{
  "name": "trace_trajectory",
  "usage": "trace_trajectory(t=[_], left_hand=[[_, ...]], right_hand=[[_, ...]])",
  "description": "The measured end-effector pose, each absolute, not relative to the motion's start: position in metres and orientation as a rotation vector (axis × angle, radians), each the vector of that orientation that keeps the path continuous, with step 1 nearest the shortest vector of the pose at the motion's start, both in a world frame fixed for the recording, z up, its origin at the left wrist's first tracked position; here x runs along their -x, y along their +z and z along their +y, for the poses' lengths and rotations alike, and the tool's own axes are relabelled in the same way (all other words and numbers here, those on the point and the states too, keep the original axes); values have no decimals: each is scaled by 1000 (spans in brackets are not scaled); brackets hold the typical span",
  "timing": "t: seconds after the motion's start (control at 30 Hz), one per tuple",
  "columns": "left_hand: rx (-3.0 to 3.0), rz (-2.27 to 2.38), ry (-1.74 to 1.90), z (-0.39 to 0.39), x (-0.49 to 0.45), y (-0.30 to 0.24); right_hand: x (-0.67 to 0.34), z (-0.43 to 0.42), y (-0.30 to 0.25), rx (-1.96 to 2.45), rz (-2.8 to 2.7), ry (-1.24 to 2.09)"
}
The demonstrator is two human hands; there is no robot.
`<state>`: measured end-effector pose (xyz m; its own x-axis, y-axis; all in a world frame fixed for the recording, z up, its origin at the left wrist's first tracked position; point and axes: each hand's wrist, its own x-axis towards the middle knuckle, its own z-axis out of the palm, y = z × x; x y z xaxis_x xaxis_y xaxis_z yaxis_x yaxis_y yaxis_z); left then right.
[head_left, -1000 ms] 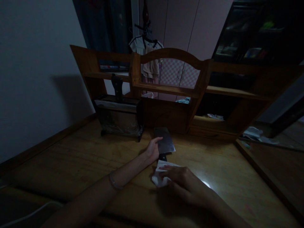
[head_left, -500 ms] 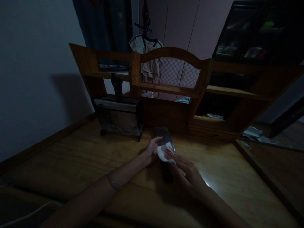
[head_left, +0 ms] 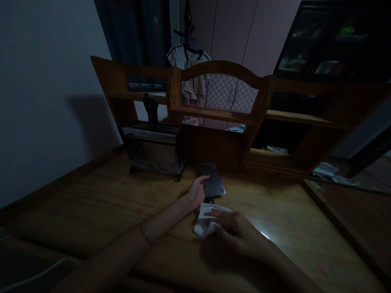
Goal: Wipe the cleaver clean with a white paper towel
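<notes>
A cleaver (head_left: 213, 181) with a broad grey blade and a black handle is held low over the wooden tabletop, its handle end towards me. My left hand (head_left: 197, 193) grips the blade by its left edge, the thumb lying on the upper face. In my right hand (head_left: 240, 230) is a crumpled white tissue (head_left: 205, 225), wrapped over the cleaver's handle so that only a short dark part near the blade shows. The fingers of the right hand press down on the tissue. The underside of the blade is hidden.
A knife block (head_left: 152, 150) with a black knife handle (head_left: 151, 110) sticking up stands at the back left. Behind the tabletop (head_left: 91, 207) rises a wooden shelf unit (head_left: 214, 142). A white wall (head_left: 55, 81) borders the left, and a white cable (head_left: 45, 270) lies at bottom left.
My right hand has moved the tissue from the lower part of the blade down onto the handle, uncovering the blade. My left hand keeps its grip on the blade.
</notes>
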<state>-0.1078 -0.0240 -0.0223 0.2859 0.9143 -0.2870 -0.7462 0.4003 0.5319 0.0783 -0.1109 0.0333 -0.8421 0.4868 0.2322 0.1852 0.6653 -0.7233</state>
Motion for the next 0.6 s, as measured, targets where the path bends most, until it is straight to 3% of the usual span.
trace_trajectory(t=[0.43, 0.6], left_hand=[[-304, 564, 1166, -22, 107, -24], [-287, 566, 1108, -22, 108, -24]], right_hand=[[-92, -110, 15, 916, -2162, 1161], [-95, -95, 11, 959, -1859, 969]])
